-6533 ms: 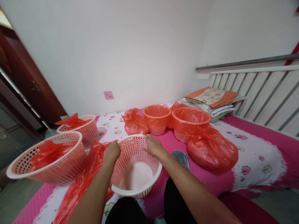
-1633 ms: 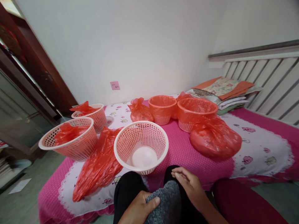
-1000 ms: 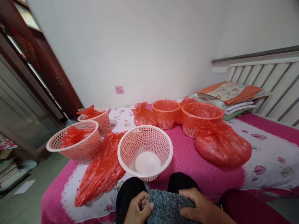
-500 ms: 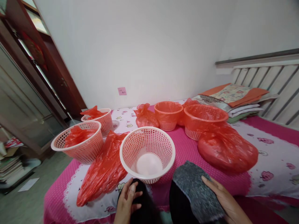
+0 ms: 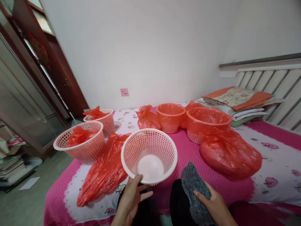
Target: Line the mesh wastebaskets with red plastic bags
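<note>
A white-pink perforated plastic basket stands in front of me on the bed, with nothing in it. My left hand is at its near rim: the thumb laps over the edge, while the other fingers stretch out spread below. In my right hand is a grey fuzzy cloth, bunched lengthwise and gripped between thumb and fingers above my dark-clothed knee. Left of the basket lies a flattened red plastic bag. To the right rests a full, rounded red plastic bag.
Two pale baskets with red bags inside stand on the left. Farther back are a tied red bag and two red-lined baskets. Folded textiles lie near the radiator.
My left hand has moved up from the knee to the basket's near rim. In my right hand the grey cloth has narrowed, with the thumb now across it.
</note>
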Demonstrator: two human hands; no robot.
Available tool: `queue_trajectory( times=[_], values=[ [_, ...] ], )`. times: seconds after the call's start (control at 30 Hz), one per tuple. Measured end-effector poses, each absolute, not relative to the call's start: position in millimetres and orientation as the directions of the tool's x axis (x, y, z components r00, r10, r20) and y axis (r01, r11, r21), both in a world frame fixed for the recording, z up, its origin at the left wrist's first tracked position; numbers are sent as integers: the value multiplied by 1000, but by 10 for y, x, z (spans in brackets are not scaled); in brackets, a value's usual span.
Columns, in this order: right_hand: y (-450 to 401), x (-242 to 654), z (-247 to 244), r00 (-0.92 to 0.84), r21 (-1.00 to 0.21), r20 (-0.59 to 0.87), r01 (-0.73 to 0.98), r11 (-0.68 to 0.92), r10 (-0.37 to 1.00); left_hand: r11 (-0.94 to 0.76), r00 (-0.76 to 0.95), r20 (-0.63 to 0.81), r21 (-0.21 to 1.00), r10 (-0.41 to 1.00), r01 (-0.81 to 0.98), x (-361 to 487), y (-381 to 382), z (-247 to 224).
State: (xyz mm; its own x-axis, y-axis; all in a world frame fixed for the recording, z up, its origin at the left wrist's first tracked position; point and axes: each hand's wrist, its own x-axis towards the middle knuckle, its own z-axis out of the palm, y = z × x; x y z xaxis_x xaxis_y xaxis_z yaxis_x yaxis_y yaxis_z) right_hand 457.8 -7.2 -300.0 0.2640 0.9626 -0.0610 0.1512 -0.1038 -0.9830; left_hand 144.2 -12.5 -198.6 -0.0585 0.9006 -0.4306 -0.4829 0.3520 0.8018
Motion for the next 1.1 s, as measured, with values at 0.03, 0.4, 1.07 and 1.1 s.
queue_trajectory(
  times=[0.03, 0.4, 1.07, 1.1],
  values=[
    [-74, 4560, -3044, 254, -976, -44, 196, -95, 966, 347, -70, -435, 795, 898, -498, 1450, -155, -2008],
    [-57, 4301, -3646, 236, -907, 115, 421, 6, 965, 367, 81, -440, 618, 894, -695, 1736, -483, -2439],
    [-94, 4259, -3699, 285, -897, 138, 442, -2, 948, 535, 474, -307, 693, 826, -483, 1516, -91, -3252],
    [-96, 4255, -3696, 286, -895, 141, 445, -1, 948, 539, 480, -307, 693, 822, -480, 1511, -88, -3278]
  ],
)
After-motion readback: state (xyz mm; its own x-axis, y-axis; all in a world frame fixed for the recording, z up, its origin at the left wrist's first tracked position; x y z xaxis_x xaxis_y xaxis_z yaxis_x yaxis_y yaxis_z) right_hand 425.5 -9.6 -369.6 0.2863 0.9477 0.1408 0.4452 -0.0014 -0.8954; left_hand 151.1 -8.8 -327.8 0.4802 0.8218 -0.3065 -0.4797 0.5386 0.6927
